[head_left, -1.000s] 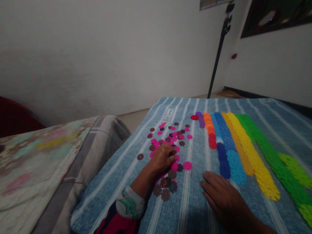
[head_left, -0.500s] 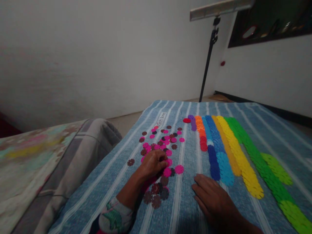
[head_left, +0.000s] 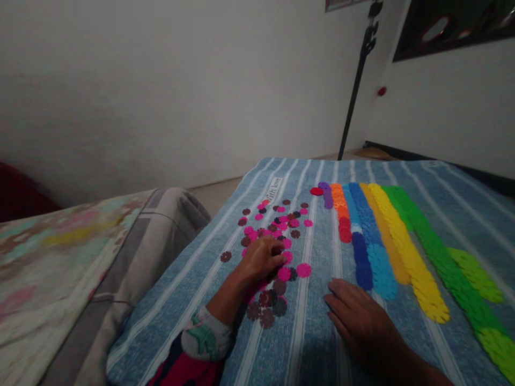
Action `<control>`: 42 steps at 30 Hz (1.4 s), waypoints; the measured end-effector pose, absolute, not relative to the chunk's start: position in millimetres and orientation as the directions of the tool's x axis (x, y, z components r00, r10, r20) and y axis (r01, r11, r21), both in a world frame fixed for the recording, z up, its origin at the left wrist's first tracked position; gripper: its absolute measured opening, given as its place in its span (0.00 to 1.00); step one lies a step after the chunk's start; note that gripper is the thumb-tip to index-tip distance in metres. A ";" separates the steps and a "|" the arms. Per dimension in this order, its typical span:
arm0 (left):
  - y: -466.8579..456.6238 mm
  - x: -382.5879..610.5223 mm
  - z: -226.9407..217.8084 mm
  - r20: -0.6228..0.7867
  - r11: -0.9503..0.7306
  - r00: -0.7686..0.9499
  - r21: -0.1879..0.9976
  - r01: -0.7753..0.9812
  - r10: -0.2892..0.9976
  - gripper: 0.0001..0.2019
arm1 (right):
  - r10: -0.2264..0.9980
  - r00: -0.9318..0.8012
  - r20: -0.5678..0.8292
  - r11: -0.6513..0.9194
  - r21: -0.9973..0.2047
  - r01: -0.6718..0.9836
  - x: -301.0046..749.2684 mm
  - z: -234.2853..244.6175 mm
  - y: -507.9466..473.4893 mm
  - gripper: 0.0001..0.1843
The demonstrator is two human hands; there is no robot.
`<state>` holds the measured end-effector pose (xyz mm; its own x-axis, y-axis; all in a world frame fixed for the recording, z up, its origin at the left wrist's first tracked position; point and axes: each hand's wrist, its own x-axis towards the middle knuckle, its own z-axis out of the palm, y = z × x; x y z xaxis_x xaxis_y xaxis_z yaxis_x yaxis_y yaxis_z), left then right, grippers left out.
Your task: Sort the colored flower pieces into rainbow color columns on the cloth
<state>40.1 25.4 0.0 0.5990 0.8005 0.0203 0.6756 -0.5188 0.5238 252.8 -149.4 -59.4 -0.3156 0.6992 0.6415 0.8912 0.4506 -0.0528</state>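
Observation:
My left hand (head_left: 260,259) rests with curled fingers on a loose scatter of pink and dark brown flower-shaped discs (head_left: 277,228) on a blue striped towel (head_left: 314,332). Its fingertips press on the discs; what they grip, if anything, is hidden. My right hand (head_left: 356,316) lies flat, palm down, fingers stretched out on the towel, just short of the blue row. To the right, discs lie in sorted colour rows: purple (head_left: 326,194), orange and red (head_left: 341,214), blue (head_left: 368,241), yellow (head_left: 406,252) and green (head_left: 446,262).
A pile of dark brown discs (head_left: 267,308) lies near my left wrist. A patterned cushion or bedding (head_left: 60,268) sits to the left. A black stand pole (head_left: 356,86) rises behind the towel by the white wall.
The camera view tilted and shifted a little. My left hand stays on the pink discs with small finger movement; my right hand has not moved on the towel.

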 end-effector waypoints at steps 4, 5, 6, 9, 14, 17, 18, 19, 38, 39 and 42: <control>24.1 42.2 0.8 -0.018 -0.579 0.643 0.416 0.702 0.766 0.08 | 0.714 -0.316 0.625 0.451 -0.066 0.890 252.8 -60.1 -150.3 0.13; 23.7 43.1 0.7 -0.020 -0.585 0.645 0.402 0.705 0.764 0.08 | 0.719 -0.315 0.620 0.450 -0.069 0.890 252.8 -60.5 -150.5 0.13; 23.3 43.8 0.6 -0.022 -0.590 0.648 0.391 0.706 0.761 0.08 | 0.721 -0.313 0.618 0.448 -0.070 0.892 252.7 -60.9 -150.7 0.13; 22.6 45.1 -0.8 -0.007 -0.593 0.649 0.398 0.700 0.761 0.06 | 0.718 -0.308 0.624 0.443 -0.069 0.894 252.5 -62.5 -151.1 0.13; 22.0 46.6 -6.6 -0.003 -0.480 0.576 0.551 0.683 0.817 0.04 | 0.709 -0.323 0.627 0.455 -0.057 0.888 253.8 -63.6 -150.3 0.13; 24.1 49.4 -12.2 -0.029 -0.366 0.532 0.694 0.620 0.846 0.06 | 0.697 -0.339 0.632 0.465 -0.039 0.884 254.7 -61.8 -149.5 0.13; 25.8 50.6 -13.9 -0.027 -0.337 0.514 0.726 0.600 0.858 0.07 | 0.696 -0.340 0.633 0.466 -0.037 0.884 254.9 -61.2 -149.3 0.13; 27.9 51.9 -15.3 -0.017 -0.320 0.494 0.744 0.587 0.869 0.07 | 0.696 -0.340 0.632 0.466 -0.037 0.884 254.9 -60.8 -149.2 0.13; 31.8 66.8 5.1 0.020 -0.494 0.520 0.342 0.799 0.854 0.05 | 0.691 -0.333 0.641 0.462 -0.037 0.886 253.7 -60.7 -149.5 0.13; 30.6 66.9 5.2 0.027 -0.495 0.518 0.344 0.798 0.855 0.05 | 0.685 -0.336 0.646 0.462 -0.030 0.886 254.2 -61.7 -149.4 0.13; 26.6 66.8 4.1 0.051 -0.487 0.498 0.314 0.815 0.866 0.05 | 0.674 -0.348 0.652 0.469 -0.014 0.883 255.6 -63.6 -148.8 0.13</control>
<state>66.8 26.6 4.1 0.4976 0.8659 0.0514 0.8150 -0.4871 0.3138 255.6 -148.8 -63.6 -0.3477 0.6739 0.6519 0.8831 0.4690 -0.0138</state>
